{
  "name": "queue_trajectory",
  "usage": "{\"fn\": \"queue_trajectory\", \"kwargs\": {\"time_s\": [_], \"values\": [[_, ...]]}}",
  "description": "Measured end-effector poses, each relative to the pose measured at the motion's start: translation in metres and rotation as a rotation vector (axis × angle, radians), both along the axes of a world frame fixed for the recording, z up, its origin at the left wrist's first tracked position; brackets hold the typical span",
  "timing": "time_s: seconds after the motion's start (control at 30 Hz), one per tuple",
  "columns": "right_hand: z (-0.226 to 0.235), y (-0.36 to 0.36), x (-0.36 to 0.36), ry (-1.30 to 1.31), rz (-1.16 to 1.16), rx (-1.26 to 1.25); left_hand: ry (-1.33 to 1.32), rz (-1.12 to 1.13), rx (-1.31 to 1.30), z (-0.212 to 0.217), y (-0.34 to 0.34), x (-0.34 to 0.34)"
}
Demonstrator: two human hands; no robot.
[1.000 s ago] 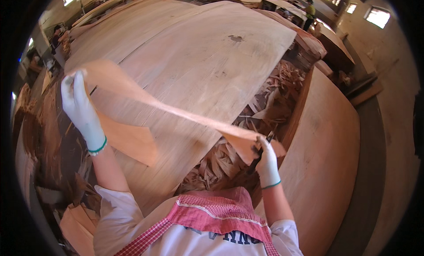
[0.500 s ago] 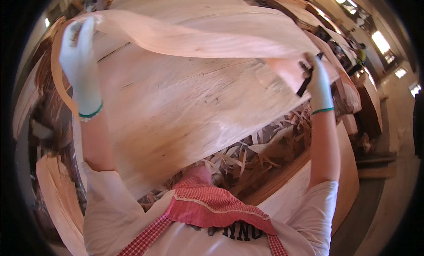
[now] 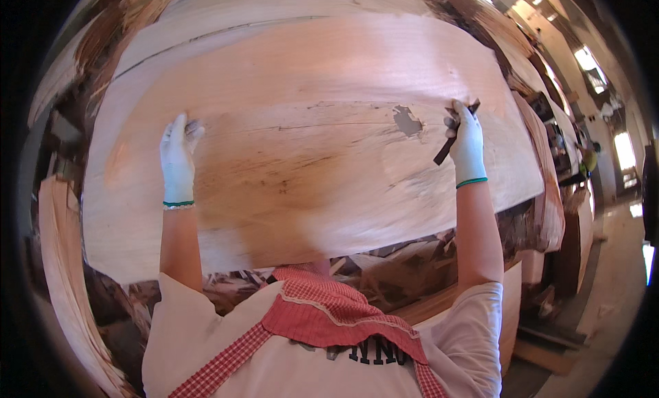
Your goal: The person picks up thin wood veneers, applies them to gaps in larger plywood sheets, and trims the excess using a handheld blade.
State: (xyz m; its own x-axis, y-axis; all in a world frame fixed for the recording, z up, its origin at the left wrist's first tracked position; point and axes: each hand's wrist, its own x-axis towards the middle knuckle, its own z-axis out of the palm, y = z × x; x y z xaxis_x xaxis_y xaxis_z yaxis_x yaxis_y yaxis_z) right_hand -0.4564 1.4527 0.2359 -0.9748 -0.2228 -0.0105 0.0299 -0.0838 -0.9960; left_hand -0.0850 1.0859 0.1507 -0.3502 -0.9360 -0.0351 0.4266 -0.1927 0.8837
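A thin, pale pinkish wood veneer sheet (image 3: 329, 65) lies over the far part of a stack, its near edge running between my hands. My left hand (image 3: 180, 157), in a white glove with a green cuff, is closed at that edge on the left. My right hand (image 3: 468, 145), gloved alike, is closed around a dark, flat, knife-like tool (image 3: 443, 152) at the right end of the edge; whether it also pinches the sheet is hidden. Below lies another veneer sheet (image 3: 309, 212) with brown stains, dark streaks and a ragged grey hole (image 3: 408, 121) near my right hand.
Wood scraps (image 3: 412, 264) litter the gap between the stack and my red checked apron (image 3: 322, 305). Bundled veneer (image 3: 62, 240) stands at the left, and more stacked veneer (image 3: 549, 212) at the right. A person (image 3: 588, 161) is far off at the right.
The raised, waving veneer sheet has come down flat over the stack. Both hands have lowered toward me and moved closer together. The ragged hole now shows.
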Motion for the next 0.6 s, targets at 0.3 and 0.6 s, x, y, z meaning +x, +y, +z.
{"fn": "queue_trajectory", "kwargs": {"time_s": [0.3,0.6], "values": [[-0.100,0.041,-0.138,-0.091,-0.034,0.112,-0.220,-0.037,0.352,-0.080,0.117,-0.085],[-0.210,0.093,-0.185,-0.250,0.100,0.300,-0.353,0.254,0.512,-0.135,0.189,-0.133]]}}
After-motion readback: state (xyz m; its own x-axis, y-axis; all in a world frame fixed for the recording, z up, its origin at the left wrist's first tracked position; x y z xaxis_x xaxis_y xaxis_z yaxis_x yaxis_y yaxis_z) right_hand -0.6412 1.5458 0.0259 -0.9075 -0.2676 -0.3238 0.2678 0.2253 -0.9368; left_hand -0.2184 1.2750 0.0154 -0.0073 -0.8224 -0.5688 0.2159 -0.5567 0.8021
